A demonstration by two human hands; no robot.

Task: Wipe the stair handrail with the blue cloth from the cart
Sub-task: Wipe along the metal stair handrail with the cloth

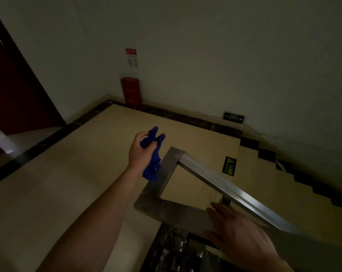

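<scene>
My left hand [140, 152] is closed around a crumpled blue cloth [153, 154], which sticks out above my fingers and hangs down below them. The cloth's lower end dangles against the far bend of the steel stair handrail [215, 183]. The flat metal rail turns in a U at the landing and runs down to the right. My right hand [235, 228] lies flat on the near section of the rail, fingers spread, holding nothing. No cart is in view.
A beige tiled landing with a dark border lies ahead. A red fire cabinet [131, 91] stands against the far wall with a notice above it. An exit sign [233, 117] sits low on the wall. Stairs [284, 173] descend at right; a dark red door [15, 91] is at left.
</scene>
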